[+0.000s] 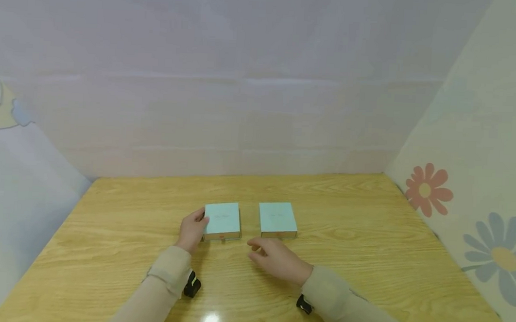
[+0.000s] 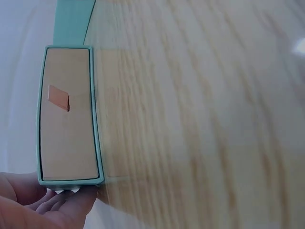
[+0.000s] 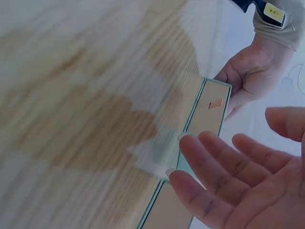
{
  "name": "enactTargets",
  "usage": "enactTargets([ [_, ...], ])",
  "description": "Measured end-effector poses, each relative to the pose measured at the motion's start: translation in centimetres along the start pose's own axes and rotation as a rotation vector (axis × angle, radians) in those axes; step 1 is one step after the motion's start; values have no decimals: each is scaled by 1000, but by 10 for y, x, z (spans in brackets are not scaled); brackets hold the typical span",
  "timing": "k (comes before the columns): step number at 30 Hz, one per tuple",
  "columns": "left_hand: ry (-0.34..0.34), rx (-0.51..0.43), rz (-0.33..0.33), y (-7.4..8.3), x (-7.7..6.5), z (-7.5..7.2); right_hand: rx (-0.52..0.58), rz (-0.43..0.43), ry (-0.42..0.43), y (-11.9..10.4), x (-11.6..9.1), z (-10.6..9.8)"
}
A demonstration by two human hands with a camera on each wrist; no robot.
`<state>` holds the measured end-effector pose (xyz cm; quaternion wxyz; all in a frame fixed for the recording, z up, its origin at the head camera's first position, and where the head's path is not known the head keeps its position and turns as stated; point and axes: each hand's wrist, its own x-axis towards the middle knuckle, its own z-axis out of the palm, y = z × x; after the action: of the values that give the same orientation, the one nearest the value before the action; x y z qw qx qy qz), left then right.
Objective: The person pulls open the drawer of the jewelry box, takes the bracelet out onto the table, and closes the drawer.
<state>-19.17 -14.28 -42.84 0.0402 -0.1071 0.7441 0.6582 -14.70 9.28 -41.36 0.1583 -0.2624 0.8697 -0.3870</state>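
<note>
Two flat, square, pale-mint boxes lie side by side on a light yellow-brown wood-grain table (image 1: 410,266), a narrow strip of tabletop between them. The left hand (image 1: 191,230) holds the left pale-mint box (image 1: 221,222) by its left edge, thumb over the top and fingers against the side, while the box rests flat on the wood. Its light-brown front panel, framed in mint, carries a small orange-brown tab (image 2: 58,97), seen up close in the left wrist view. The right hand (image 1: 281,262) is empty, its fingers loosely bent and parted from the thumb, just in front of the right pale-mint box (image 1: 278,218); whether it touches that box I cannot tell. Both lids bear faint lettering too small to read. The hands are apart from each other, each below a beige sleeve (image 1: 171,270) with a black device (image 1: 192,285) strapped at the wrist. A pale, creased backdrop (image 1: 244,82) rises behind the table, and the right-hand panel shows a red flower (image 1: 425,190) and a blue-grey flower (image 1: 504,259).
</note>
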Motion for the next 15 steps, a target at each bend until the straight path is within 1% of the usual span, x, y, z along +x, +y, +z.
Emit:
enactTargets([
  [3, 8, -8, -10, 1, 1, 1, 46, 48, 15, -1, 7, 5],
  [6, 20, -13, -15, 2, 2, 1, 80, 78, 33, -3, 13, 10],
  [15, 41, 4, -39, 1, 2, 4, 154, 79, 75, -6, 25, 20],
])
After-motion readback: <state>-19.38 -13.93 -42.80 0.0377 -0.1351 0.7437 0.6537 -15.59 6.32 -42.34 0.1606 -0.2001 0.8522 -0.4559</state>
